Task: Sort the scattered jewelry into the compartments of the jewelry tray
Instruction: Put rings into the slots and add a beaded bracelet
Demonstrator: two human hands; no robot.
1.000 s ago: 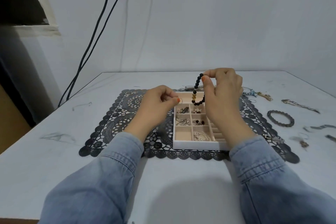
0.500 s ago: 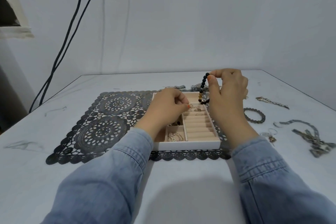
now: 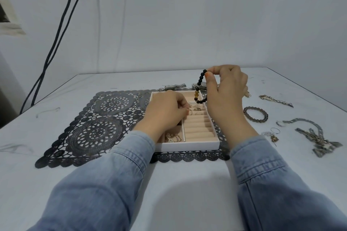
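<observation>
right hand (image 3: 225, 93) up high, thumb and forefinger pinching the black bracelet (image 3: 199, 82), which dangles over the tray's far end. left hand (image 3: 165, 112) is low inside the tray (image 3: 187, 146), fingers curled, tips nipping a small ring (image 3: 190, 112) right at the far ring rolls (image 3: 198, 127). a pearl piece (image 3: 173, 138) sits in the tray's near-left compartment. the tray lies on a black lace mat (image 3: 93, 127) on the worktop (image 3: 187, 184). right of the tray: a grey bracelet (image 3: 255, 114), a chain (image 3: 276, 100), a necklace (image 3: 309, 133). behind the tray, a watch (image 3: 174, 86).
</observation>
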